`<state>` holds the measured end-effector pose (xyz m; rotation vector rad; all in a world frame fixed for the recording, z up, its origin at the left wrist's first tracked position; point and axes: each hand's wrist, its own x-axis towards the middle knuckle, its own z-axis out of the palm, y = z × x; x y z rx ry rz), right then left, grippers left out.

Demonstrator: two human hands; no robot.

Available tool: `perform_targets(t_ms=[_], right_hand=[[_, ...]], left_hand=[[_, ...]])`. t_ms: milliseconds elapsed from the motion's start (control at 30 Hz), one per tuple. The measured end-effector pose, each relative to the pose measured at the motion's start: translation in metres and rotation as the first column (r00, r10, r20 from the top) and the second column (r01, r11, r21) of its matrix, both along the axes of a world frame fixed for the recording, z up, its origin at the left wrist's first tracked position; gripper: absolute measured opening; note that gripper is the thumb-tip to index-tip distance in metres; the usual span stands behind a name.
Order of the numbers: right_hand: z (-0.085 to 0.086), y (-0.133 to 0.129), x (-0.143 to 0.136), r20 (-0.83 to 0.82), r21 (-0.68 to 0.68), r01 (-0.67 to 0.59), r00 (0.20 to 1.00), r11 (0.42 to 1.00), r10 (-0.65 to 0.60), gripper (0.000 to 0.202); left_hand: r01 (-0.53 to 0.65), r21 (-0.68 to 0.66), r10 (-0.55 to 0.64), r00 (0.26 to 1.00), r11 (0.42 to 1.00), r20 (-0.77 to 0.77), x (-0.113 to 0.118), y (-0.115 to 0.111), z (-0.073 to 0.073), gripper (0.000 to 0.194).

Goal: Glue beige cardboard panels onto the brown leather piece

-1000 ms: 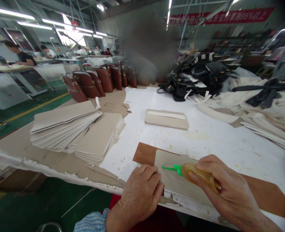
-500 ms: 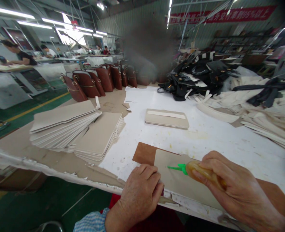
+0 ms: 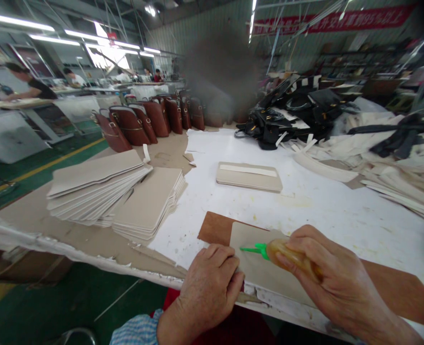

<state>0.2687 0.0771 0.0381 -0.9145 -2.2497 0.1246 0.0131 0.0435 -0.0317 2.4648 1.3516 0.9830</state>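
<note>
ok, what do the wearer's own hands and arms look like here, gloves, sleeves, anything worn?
Both hands are bare, no gloves. No rings or watch show. The left hand comes out of a light blue and white checked sleeve cuff at the wrist. The right hand shows a bare wrist; no sleeve reaches into view.

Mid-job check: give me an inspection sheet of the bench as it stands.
Surface: white table, stained, front edge torn.
Job's things: grey panel on brown piece; glue bottle, green nozzle over the panel.
Clutter: grey board stacks, flat beige stack, black bags, pale strips.
Grippers: left hand pressing panel edge; right hand gripping the bottle.
Cables: nothing seen.
Surroundings: brown bags in a row; a person at a far table.
</note>
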Motion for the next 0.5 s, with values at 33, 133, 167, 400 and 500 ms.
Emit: perform_targets(t_ms=[33, 133, 167, 400, 500], right_hand=[[-0.0002, 0.0004, 0.0011, -0.001, 0.006, 0.002, 1.0, 1.0, -0.002, 0.006], [-0.0003, 0.0, 0.0054, -0.004, 0.002, 0.018, 1.0, 1.0, -0.018, 0.004], [-0.0005, -0.0007, 0.0068, -0.009, -0.011, 0.021, 1.0, 1.0, -0.021, 0.003], [-0.0008, -0.0017, 0.0082, -0.086, 0.036, 0.119, 0.99, 0.992, -0.115, 0.005], [-0.0009, 0.0011, 0.0037, -0.142, 0.033, 0.138, 0.981, 0.99, -0.132, 0.008]], left_hand=[[0.001, 0.0, -0.001, 1.0, 1.0, -0.002, -0.0002, -0.0001, 0.0002, 0.006], [0.004, 0.014, -0.004, 1.0, 1.0, 0.001, -0.0004, 0.0, 0.0018, 0.006], [0.004, 0.016, -0.004, 1.0, 1.0, 0.003, -0.0003, 0.0001, 0.0023, 0.006], [-0.002, 0.025, 0.002, 1.0, 1.0, -0.002, 0.0009, 0.0008, 0.0031, 0.005], [-0.001, 0.031, 0.001, 1.0, 1.0, -0.007, 0.0001, 0.0012, 0.0036, 0.006]])
